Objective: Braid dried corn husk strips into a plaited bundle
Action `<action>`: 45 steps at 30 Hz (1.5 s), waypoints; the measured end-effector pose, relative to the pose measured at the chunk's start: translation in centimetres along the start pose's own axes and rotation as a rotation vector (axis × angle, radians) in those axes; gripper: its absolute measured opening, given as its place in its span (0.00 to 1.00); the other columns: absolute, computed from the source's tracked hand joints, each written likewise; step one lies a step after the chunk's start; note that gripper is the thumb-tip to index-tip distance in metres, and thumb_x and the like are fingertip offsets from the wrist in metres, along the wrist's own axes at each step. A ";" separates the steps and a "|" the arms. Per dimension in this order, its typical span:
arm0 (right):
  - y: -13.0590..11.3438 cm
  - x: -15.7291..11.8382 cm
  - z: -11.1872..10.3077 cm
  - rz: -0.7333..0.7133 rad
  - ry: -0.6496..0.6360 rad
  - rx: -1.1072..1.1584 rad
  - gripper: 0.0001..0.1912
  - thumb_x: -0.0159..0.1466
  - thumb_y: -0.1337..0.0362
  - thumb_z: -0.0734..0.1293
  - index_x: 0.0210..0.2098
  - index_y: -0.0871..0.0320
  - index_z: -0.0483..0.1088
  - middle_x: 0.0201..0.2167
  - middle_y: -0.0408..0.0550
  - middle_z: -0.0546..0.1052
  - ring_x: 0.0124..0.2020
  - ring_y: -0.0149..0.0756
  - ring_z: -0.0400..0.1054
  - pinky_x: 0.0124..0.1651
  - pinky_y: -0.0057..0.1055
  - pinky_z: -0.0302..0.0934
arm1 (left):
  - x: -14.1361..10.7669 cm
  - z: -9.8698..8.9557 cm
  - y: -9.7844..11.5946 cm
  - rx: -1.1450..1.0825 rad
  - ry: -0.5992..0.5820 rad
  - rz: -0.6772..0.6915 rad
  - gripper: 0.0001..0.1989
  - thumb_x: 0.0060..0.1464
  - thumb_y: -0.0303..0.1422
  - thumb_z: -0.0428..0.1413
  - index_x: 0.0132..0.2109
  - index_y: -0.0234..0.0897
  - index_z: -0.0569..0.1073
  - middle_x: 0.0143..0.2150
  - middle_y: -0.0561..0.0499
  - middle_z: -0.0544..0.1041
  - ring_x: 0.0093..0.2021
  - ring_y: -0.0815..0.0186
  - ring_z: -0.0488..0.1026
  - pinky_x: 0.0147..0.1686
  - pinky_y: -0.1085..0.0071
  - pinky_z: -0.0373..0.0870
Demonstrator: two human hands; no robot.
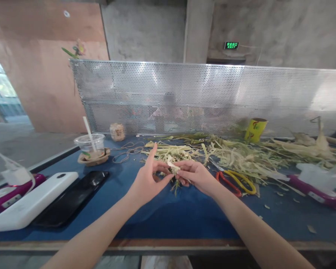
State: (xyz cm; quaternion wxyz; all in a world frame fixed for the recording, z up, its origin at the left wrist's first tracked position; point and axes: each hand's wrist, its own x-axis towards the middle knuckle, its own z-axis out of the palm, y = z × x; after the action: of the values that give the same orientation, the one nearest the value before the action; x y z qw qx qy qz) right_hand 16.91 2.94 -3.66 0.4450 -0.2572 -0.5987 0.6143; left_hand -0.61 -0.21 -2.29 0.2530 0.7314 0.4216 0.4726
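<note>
Between my two hands, over the middle of the blue table, is a small pale piece of dried plant. My left hand pinches its left side, with the index finger pointing up. From the right, my right hand closes its fingertips on the same piece. Thin greenish strands hang below the fingers. Just behind the hands lies a pile of pale cut stalks. Scissors with red and yellow handles rest to the right of my right hand, beside a larger heap of dried husks.
On the left are a white power bank, a black phone and a plastic cup with a straw. Purple power strips sit at both sides. A yellow can stands before the perforated metal screen; a person shows dimly behind it.
</note>
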 end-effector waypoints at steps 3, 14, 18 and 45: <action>-0.1 0.1 0.3 -0.049 0.025 -0.060 0.17 0.49 0.62 0.71 0.37 0.61 0.69 0.18 0.38 0.71 0.15 0.23 0.60 0.17 0.22 0.52 | -0.1 0.3 0.0 0.170 0.056 0.076 0.46 0.48 0.34 0.55 0.64 0.39 0.31 0.33 0.51 0.73 0.32 0.66 0.72 0.29 0.71 0.71; 0.3 0.1 0.0 -0.048 -0.039 -0.216 0.16 0.54 0.55 0.66 0.37 0.60 0.68 0.18 0.37 0.67 0.16 0.23 0.61 0.20 0.23 0.55 | 0.0 0.7 0.5 0.448 -0.085 0.020 0.44 0.54 0.36 0.50 0.62 0.28 0.24 0.34 0.43 0.79 0.28 0.60 0.76 0.27 0.70 0.68; 0.4 0.0 -0.1 -0.058 -0.036 -0.242 0.14 0.56 0.56 0.64 0.36 0.60 0.67 0.17 0.37 0.67 0.15 0.22 0.60 0.20 0.22 0.55 | -0.2 0.9 0.5 0.383 -0.100 0.033 0.43 0.55 0.33 0.48 0.61 0.29 0.21 0.34 0.46 0.79 0.28 0.61 0.76 0.28 0.71 0.68; 1.3 -0.2 1.0 -0.159 0.133 -0.391 0.07 0.53 0.61 0.66 0.29 0.59 0.69 0.20 0.41 0.69 0.17 0.25 0.60 0.21 0.23 0.56 | -0.4 1.1 0.3 -0.423 -0.295 -0.149 0.49 0.51 0.28 0.54 0.61 0.41 0.19 0.24 0.61 0.62 0.19 0.73 0.66 0.20 0.73 0.68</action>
State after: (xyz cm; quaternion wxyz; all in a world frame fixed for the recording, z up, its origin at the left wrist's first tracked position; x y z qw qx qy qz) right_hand 15.89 2.40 -4.82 0.4722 -0.3306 -0.6940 0.4314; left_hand 0.40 -0.67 -2.71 0.4931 0.6902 0.3248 0.4184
